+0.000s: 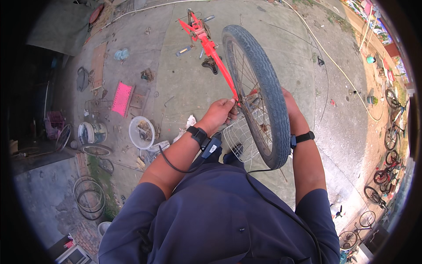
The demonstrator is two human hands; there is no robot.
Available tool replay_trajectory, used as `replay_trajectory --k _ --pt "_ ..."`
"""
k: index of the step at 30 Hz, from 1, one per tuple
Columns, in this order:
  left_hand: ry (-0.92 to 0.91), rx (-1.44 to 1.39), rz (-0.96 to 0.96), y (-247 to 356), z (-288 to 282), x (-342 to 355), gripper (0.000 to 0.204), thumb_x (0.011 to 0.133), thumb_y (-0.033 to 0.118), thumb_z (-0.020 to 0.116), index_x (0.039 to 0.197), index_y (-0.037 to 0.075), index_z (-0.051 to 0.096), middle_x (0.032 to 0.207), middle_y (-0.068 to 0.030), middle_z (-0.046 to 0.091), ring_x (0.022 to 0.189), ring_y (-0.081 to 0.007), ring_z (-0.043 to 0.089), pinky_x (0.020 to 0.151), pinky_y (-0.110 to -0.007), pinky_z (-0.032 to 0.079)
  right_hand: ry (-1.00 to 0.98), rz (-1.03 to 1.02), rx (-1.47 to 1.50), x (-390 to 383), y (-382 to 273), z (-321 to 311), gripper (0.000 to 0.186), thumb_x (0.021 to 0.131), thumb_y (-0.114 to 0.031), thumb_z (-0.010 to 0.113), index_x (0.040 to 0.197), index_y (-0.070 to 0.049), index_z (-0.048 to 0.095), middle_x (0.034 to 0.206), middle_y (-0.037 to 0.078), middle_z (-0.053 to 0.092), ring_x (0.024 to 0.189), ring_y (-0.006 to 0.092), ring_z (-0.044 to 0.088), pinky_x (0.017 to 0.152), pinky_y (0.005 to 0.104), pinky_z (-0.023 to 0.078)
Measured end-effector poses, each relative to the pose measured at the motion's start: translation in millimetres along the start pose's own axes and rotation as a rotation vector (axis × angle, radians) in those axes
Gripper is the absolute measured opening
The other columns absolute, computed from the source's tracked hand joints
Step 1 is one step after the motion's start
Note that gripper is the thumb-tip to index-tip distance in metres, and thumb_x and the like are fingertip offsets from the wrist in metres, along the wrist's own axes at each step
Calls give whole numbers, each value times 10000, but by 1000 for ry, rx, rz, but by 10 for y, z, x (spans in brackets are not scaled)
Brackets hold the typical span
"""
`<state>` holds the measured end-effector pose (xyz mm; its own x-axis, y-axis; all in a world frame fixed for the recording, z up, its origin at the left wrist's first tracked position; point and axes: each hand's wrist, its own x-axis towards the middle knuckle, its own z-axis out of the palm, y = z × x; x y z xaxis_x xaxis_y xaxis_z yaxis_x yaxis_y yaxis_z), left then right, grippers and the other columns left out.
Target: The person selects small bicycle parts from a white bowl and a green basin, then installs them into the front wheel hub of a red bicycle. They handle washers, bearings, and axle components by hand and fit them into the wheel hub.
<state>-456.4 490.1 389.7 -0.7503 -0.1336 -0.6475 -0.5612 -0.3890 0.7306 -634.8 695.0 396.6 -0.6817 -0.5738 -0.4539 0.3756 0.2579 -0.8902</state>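
While the left hand (pixel 218 113) pinches the red fork (pixel 222 66) beside the wheel (pixel 259 94), the right hand's (pixel 291 108) grip is hidden.

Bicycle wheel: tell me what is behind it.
Through the spokes of the bicycle wheel show a white wire basket and the red frame. The tyre covers most of the right hand, so its grip cannot be seen.

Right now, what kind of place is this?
Probably an open-air bicycle repair yard. The left hand works at the hub of an upturned red bicycle's wheel; loose rims lie on the concrete ground, and several parked bicycles line the right edge.
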Motion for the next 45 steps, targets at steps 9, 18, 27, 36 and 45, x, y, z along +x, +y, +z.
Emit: replay_trajectory --k 9,18,27,36,45 --pt "-23 -43 -29 -11 -10 9 297 1035 344 532 1064 57 605 934 -45 651 821 -142 653 653 -283 475 9 23 8 -38 -37 -11 365 975 -406 617 950 -43 655 792 6 628 694 94 583 609 244 471" --pt "-7 -5 -18 -28 -16 29 265 1035 315 538 1058 59 604 947 -43 654 836 -138 657 661 -272 475 24 -6 -48 -9 -20 -2 345 974 -390 620 966 -46 652 829 12 642 725 101 595 641 251 484" --pt "-2 19 12 -41 1 32 292 1041 337 526 1055 54 595 909 -43 655 775 -139 659 619 -273 480 12 45 -144 41 -7 -42 340 968 -378 629 994 -41 655 830 10 649 710 102 592 639 253 484" --pt "34 35 41 -44 28 16 299 1036 352 530 1034 60 596 883 -44 650 772 -140 665 607 -273 479 6 57 -185 86 41 -59 333 971 -366 629 1068 -49 667 856 0 662 717 85 592 650 248 486" --pt "36 13 101 -50 36 8 310 1033 368 531 1023 64 588 885 -45 646 771 -134 645 609 -274 472 -40 29 -103 -1 26 -47 336 975 -379 620 1029 -49 658 825 1 631 705 86 570 624 245 459"
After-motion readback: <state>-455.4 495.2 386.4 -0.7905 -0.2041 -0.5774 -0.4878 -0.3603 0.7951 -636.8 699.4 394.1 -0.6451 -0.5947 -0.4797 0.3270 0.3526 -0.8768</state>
